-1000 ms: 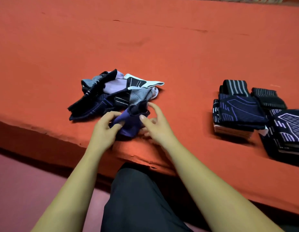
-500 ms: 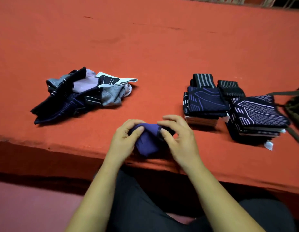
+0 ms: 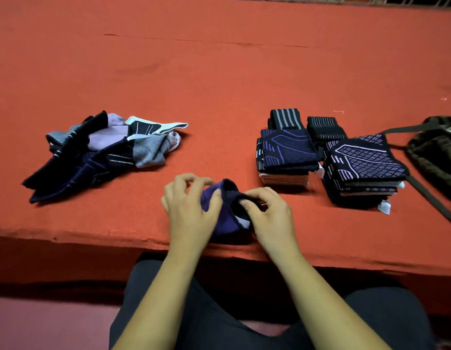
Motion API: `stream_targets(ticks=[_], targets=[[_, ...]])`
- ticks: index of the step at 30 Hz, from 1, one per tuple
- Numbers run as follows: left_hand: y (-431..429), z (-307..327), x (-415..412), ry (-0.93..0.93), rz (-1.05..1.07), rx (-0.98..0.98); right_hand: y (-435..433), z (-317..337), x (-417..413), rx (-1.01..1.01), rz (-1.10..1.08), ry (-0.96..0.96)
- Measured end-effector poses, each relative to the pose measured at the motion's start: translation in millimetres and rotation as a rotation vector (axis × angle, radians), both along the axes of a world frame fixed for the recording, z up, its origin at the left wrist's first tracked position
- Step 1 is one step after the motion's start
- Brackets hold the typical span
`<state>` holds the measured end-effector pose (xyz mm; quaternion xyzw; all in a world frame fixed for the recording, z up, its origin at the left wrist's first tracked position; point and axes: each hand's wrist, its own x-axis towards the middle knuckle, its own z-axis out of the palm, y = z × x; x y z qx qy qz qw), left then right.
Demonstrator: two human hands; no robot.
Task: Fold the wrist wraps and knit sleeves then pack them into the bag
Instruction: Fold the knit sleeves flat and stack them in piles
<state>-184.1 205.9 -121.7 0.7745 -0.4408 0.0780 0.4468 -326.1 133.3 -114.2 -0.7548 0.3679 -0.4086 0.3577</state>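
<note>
Your left hand (image 3: 191,213) and your right hand (image 3: 272,218) both hold one small purple sleeve (image 3: 220,223). It sits near the front edge of the red table (image 3: 219,72), right in front of you. Your left fingers are curled over its left side, and your left thumb presses on the purple cloth. Your right thumb and first finger pinch its dark cuff. Your hands cover much of the sleeve, so you cannot see its whole shape.

To your left lies a messy pile (image 3: 105,152) of unfolded pieces in dark blue, grey and pale purple. They are tangled, so you cannot count them.

To your right stand two neat stacks, a left stack (image 3: 287,150) and a right stack (image 3: 363,160), just beside each other. Only the top piece of each shows well. Behind them sit two rolled striped wraps (image 3: 285,117).

Far right is a dark fuzzy bag (image 3: 436,152), cut off by the edge of the view. Its strap (image 3: 429,198) lies across the table. You cannot see inside the bag.
</note>
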Motion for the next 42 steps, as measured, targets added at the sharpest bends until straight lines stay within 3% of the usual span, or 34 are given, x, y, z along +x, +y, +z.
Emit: stream_targets(ticks=[3, 8, 13, 15, 19, 22, 25, 28, 31, 34, 36, 39, 42], targets=[[-4.5, 10.7, -2.5, 0.185, -0.166, -0.056, 0.4, 4.6, 3.6, 0.001, 0.067, -0.011], [-10.9, 3.6, 4.5, 0.344, -0.159, -0.019, -0.1, 3.9, 6.5, 0.033, 0.083, -0.015], [-17.2, 9.4, 2.0, 0.908, -0.257, -0.015, -2.5, 2.4, 8.6, -0.014, 0.104, -0.011], [-19.2, 10.3, 2.3, 1.239, -0.318, -0.112, -2.7, 7.4, 8.2, 0.039, 0.060, -0.088], [-22.9, 11.7, 8.6, 1.866, -0.294, -0.406, -15.4, 20.0, 3.5, 0.337, -0.042, -0.379], [-28.7, 11.2, 12.3, 2.067, -0.277, -0.540, -24.0, 25.5, -3.6, 0.596, -0.057, -0.632], [-31.5, 7.0, 23.1, 2.072, -0.226, -0.564, -33.9, 35.4, -17.8, 0.707, -0.075, -0.819], [-28.4, -0.8, 39.0, 2.031, -0.168, -0.577, -48.4, 47.1, -40.6, 0.686, -0.133, -0.978], [-31.1, -3.2, 41.0, 1.986, -0.208, -0.603, -53.9, 43.3, -51.9, 0.654, -0.163, -0.888], [-37.2, -1.0, 27.0, 1.854, -0.289, -0.604, -53.8, 31.2, -50.6, 0.663, -0.173, -0.648], [-37.0, -3.6, 16.3, 1.603, -0.308, -0.468, -53.2, 20.7, -50.4, 0.721, -0.220, -0.433], [-33.6, -21.9, 2.3, 1.075, -0.253, -0.094, -54.3, -3.8, -51.6, 0.834, -0.280, -0.310], [-31.4, -34.1, -7.8, 0.591, -0.171, 0.082, -52.5, -22.2, -53.8, 0.537, -0.403, -0.003]])
